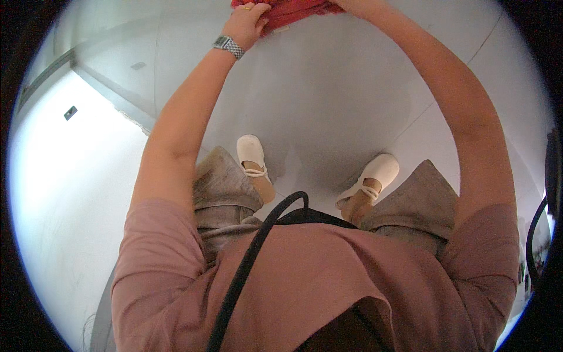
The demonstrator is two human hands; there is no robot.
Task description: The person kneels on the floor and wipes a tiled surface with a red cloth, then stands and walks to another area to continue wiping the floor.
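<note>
At the top edge of the head view, my left hand [247, 24] grips the left end of a red cloth [292, 15]. A ring is on one finger, and a metal-band wristwatch [228, 46] is on that wrist. My right hand [358, 5] meets the cloth's right end, but the top edge cuts off its fingers, so its grip is hidden. Only the near part of the cloth shows, bunched, with a small pale tag [281, 29] at its lower edge. Both arms reach far forward over the grey floor [308, 88].
A black cable [257, 246] runs up across my shirt. My pale slip-on shoes [250, 149] stand apart on the floor. To the left is a white wall [66, 176] with a small dark plate [70, 113] and a grey baseboard [101, 88]. Another dark cable [533, 237] hangs at the right rim.
</note>
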